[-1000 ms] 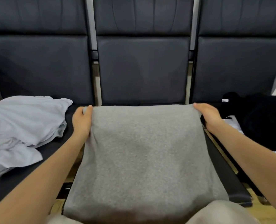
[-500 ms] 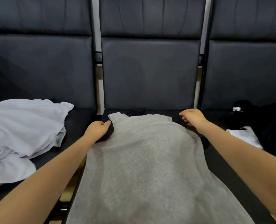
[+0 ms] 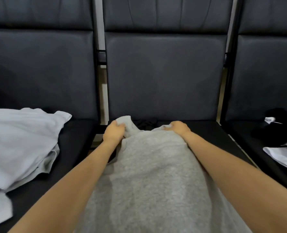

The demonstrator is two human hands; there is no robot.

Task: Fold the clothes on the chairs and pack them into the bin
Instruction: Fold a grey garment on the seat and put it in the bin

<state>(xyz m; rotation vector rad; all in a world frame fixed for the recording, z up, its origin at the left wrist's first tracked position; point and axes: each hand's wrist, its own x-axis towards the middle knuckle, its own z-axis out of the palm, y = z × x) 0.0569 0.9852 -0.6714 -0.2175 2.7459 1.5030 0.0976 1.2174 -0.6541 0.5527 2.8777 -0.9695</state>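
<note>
A grey knit garment (image 3: 156, 179) lies lengthwise on the middle chair seat (image 3: 206, 132), running from the seat's back toward me. My left hand (image 3: 113, 132) grips its far left corner, fingers curled round the cloth. My right hand (image 3: 179, 127) pinches the far right corner, close to the seat's back. A small dark piece of cloth (image 3: 147, 122) shows on the seat just beyond the grey garment. No bin is in view.
A pale blue-white pile of clothes (image 3: 22, 142) fills the left chair seat. On the right chair lie black clothes (image 3: 273, 130) and a white garment (image 3: 283, 157). Dark padded chair backs (image 3: 163, 73) stand straight ahead.
The grey garment, held up wide by its top corners a second ago, now lies on the seat. Both hands have come closer together at its far end.
</note>
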